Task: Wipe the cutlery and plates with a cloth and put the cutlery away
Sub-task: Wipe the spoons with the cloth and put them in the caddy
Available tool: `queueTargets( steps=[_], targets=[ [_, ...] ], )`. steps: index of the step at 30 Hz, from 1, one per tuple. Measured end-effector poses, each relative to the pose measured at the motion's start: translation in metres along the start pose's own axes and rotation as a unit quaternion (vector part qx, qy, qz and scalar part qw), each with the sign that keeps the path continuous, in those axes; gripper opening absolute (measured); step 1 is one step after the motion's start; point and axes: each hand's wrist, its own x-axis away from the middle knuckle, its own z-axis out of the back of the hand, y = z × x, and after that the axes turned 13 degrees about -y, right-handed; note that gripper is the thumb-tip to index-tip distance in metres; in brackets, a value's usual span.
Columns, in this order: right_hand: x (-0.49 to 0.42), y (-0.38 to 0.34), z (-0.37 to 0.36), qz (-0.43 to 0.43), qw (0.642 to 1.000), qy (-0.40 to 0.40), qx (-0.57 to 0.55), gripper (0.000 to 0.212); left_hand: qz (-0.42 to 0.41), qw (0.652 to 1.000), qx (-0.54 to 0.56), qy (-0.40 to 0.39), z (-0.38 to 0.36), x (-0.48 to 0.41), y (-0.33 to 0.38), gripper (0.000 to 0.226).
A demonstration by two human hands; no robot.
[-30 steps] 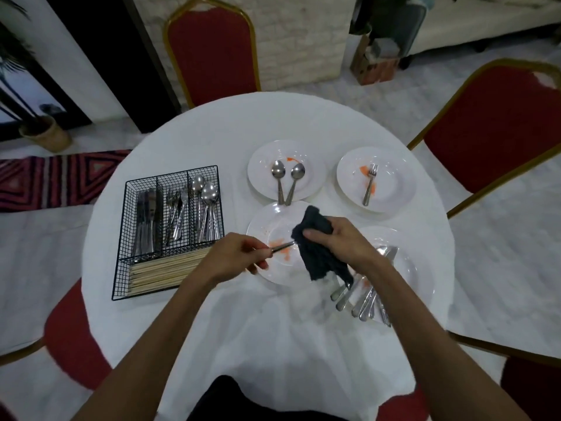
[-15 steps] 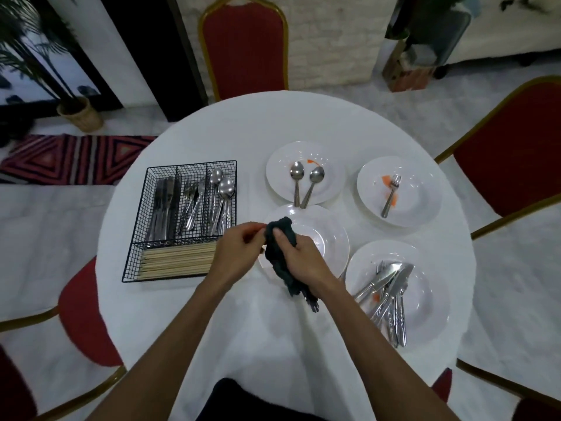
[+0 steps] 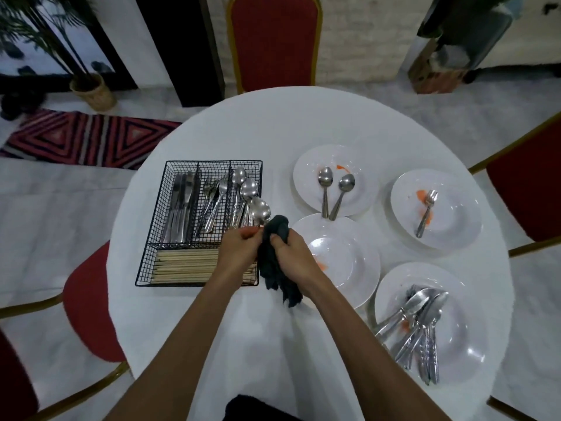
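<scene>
My right hand [image 3: 293, 253] grips a dark cloth [image 3: 274, 268] at the near-right corner of the black wire cutlery rack [image 3: 151, 226]. My left hand [image 3: 238, 250] pinches the handle of a spoon [image 3: 260, 210] right beside the cloth. The spoon's bowl sticks out above the cloth, over the rack's spoon section. An empty white plate [image 3: 361, 238] with an orange smear lies just right of my hands. Further plates hold two spoons [image 3: 332, 185], a fork [image 3: 426, 212] and several knives [image 3: 422, 326].
The rack holds knives [image 3: 179, 211], forks [image 3: 212, 205], spoons [image 3: 243, 183] and chopsticks [image 3: 182, 265]. The round table [image 3: 273, 129] wears a white cloth. Red chairs stand around it, one at the far side [image 3: 273, 41]. A patterned rug [image 3: 82, 138] and a potted plant lie far left.
Both hands have moved left from over the centre plate to the rack's corner, carrying cloth and spoon. The spoon's bowl now shows above the cloth. The camera has turned left.
</scene>
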Motion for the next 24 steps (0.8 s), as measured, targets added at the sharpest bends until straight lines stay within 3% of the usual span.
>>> queueTargets(
  steps=[4, 9, 15, 18, 21, 24],
  targets=[
    [-0.021, 0.005, -0.001, -0.034, 0.998, -0.039, 0.040, 0.023, 0.037, 0.996, 0.070, 0.047, 0.024, -0.037, 0.012, 0.009],
    [-0.048, -0.003, -0.004, -0.038, 0.999, 0.015, -0.020, 0.025, 0.059, 0.997, -0.002, -0.046, 0.029, -0.062, 0.029, 0.013],
    [-0.056, -0.010, 0.002, -0.077, 0.995, -0.059, 0.008, 0.023, 0.045, 0.997, 0.036, 0.043, 0.044, -0.094, 0.029, 0.010],
    [-0.046, 0.000, 0.011, -0.091, 0.995, -0.046, -0.013, 0.019, 0.023, 0.986, -0.154, 0.062, 0.052, -0.112, 0.026, 0.012],
    [-0.035, 0.011, 0.024, -0.097, 0.995, -0.007, -0.020, 0.024, 0.020, 0.918, -0.386, 0.094, 0.053, -0.119, 0.030, 0.021],
    [-0.025, 0.018, 0.040, -0.097, 0.993, 0.043, -0.056, 0.023, -0.026, 0.880, -0.456, 0.132, 0.037, -0.114, 0.048, 0.019]
  ],
)
